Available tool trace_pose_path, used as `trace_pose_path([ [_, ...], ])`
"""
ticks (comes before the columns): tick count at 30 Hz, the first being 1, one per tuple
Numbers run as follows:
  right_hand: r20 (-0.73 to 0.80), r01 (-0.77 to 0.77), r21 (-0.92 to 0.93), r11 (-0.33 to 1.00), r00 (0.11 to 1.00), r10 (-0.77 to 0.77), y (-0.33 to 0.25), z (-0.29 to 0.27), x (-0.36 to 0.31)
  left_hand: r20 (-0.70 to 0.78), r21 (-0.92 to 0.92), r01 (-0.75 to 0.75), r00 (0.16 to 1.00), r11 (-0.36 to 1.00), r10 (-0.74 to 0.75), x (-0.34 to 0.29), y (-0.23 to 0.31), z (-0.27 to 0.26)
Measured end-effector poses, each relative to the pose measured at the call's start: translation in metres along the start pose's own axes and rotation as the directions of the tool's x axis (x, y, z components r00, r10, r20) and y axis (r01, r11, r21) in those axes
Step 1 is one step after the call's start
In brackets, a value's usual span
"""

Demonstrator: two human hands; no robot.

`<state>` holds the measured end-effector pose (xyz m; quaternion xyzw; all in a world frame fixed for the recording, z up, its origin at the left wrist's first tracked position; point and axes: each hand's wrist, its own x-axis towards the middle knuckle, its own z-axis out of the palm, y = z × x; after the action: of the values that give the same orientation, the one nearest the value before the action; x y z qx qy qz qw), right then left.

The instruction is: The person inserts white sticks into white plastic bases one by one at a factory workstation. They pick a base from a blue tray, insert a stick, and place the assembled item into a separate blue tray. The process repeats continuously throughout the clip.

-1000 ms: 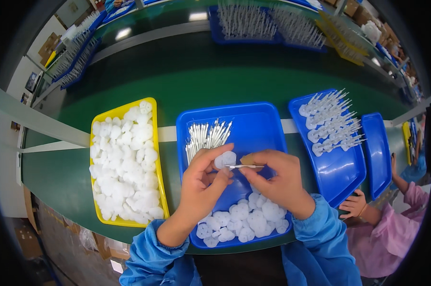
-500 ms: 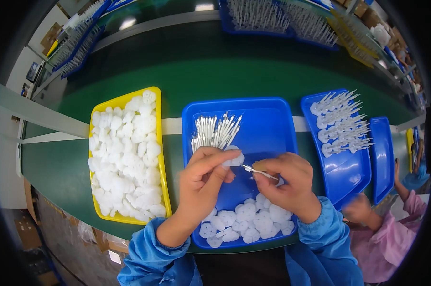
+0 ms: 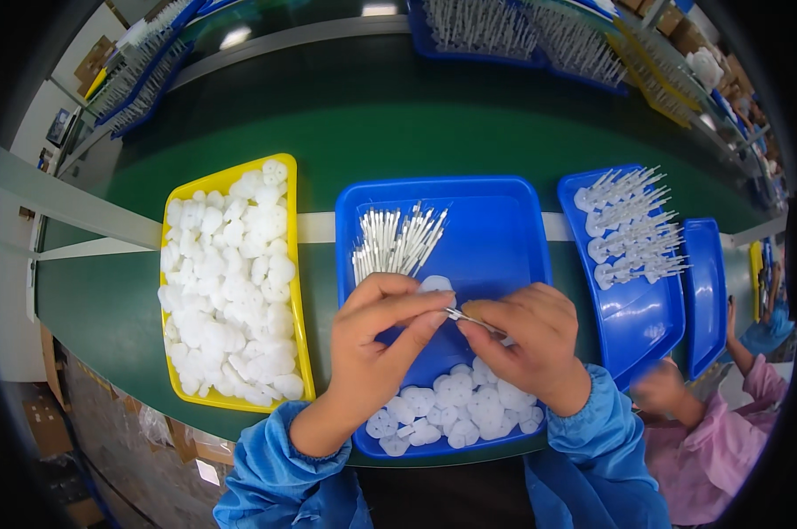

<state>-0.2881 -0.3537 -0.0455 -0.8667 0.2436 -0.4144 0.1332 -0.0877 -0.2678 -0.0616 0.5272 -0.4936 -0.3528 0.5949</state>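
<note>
Over the middle blue tray [image 3: 495, 198], my two hands meet. My left hand [image 3: 376, 331] pinches a white plastic disc [image 3: 435, 284] between thumb and fingertips. A thin metal rod [image 3: 469, 317] is gripped by my right hand [image 3: 535, 339], its tip touching or very near the disc. The exact contact is covered by my fingertips. Behind my left hand, a bundle of thin white and metal rods [image 3: 398, 240] lies at the tray's far left. Loose translucent white discs [image 3: 456, 410] fill the tray's near end.
To the left stands a yellow tray [image 3: 303, 344] heaped with white discs. At right, a blue tray [image 3: 632, 331] holds discs with upright rods, beside a narrower blue tray [image 3: 705, 291]. More rod-filled trays [image 3: 478, 35] line the back. A co-worker's hand and pink sleeve [image 3: 716, 450] are at lower right.
My hands have come closer together. The rod's tip and the disc now meet at my left fingertips, where a gap and more of the rod showed before.
</note>
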Motion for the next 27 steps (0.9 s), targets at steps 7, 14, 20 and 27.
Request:
trace_pose_path([
  [7, -0.007, 0.084, -0.091, 0.992, 0.996, -0.085, -0.002, -0.004, 0.001, 0.037, -0.074, 0.045, 0.998, 0.996, -0.043, -0.003, -0.001, -0.003],
  [14, 0.047, 0.064, 0.012, 0.998, 0.997, -0.065, -0.002, -0.006, 0.004, 0.043, -0.351, 0.123, 0.992, 0.928, -0.115, -0.002, -0.007, -0.004],
  [20, 0.033, -0.014, 0.097, 0.995, 0.999, 0.011, 0.0, -0.005, 0.002, 0.012, -0.331, 0.179, 0.983, 0.926, -0.185, 0.003, 0.004, 0.001],
  [27, 0.074, -0.035, 0.041, 0.999, 0.997, 0.032, -0.002, -0.007, 0.005, 0.069, -0.228, 0.13, 0.991, 0.965, -0.117, 0.0, 0.0, -0.001],
])
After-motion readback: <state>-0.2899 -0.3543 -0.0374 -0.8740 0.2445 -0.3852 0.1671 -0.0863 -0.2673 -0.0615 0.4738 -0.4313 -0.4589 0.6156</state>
